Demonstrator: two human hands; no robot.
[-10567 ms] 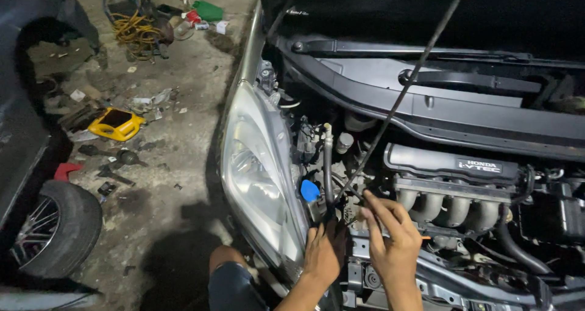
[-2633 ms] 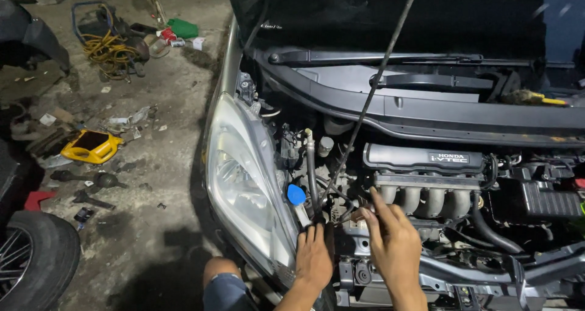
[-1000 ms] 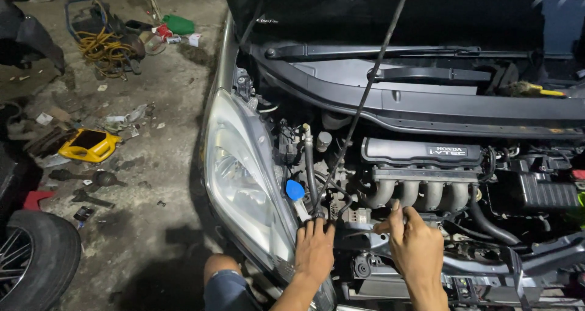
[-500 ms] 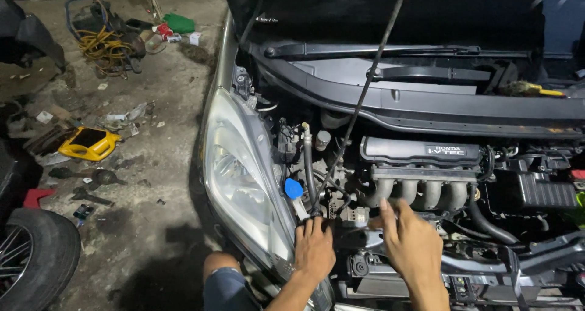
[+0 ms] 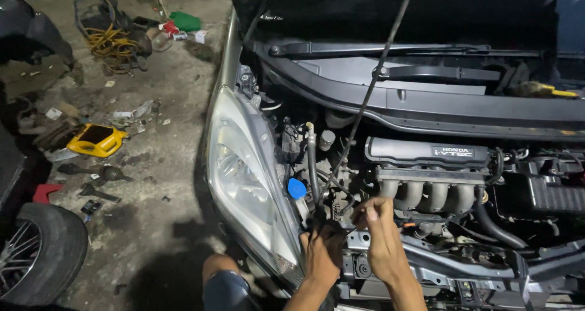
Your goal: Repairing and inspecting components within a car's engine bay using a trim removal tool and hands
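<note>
A stained, gritty concrete floor (image 5: 152, 165) lies under dim light, strewn with scraps, beside a silver car with its hood raised on one thin metal prop rod (image 5: 365, 98). On the floor sit one yellow plastic container (image 5: 96, 140), one tangle of yellow hose (image 5: 113, 43), one green object (image 5: 184, 21) and one black rubber tyre (image 5: 42, 259) on a spoked rim. The glossy, curved headlight (image 5: 244, 171) borders the open engine bay, where one ribbed grey intake manifold (image 5: 432, 189) with four rounded runners sits behind one round blue cap (image 5: 297, 188). Both hands work low at the front of the bay, just beside the foot of the rod: the left hand (image 5: 320, 256) is curled around dark hoses and wiring (image 5: 332, 216), and the right hand (image 5: 381, 238) is pinched shut on something small that cannot be made out.
</note>
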